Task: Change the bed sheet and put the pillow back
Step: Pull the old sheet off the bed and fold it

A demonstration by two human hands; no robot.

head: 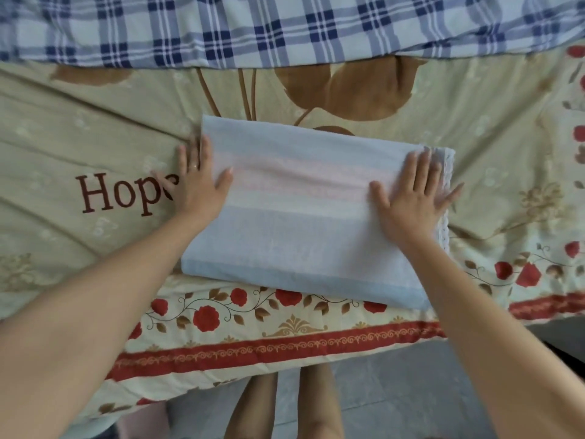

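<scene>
A bedroom in a home.
A bed [221,353] fills the view, spread with a cream sheet [110,128] printed with red roses, brown leaves and the letters "Hop". A blue plaid quilt [285,26] lies along its far side, a pale blue pillow [300,217] lies near the front edge, and grey floor [395,391] shows below.

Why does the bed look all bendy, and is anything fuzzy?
Head view: the wide lens bends the red border of the sheet and the edge of the blanket; light is soft and even, without glare; the right hand and the lace edge of the pillow look slightly smeared.
</scene>
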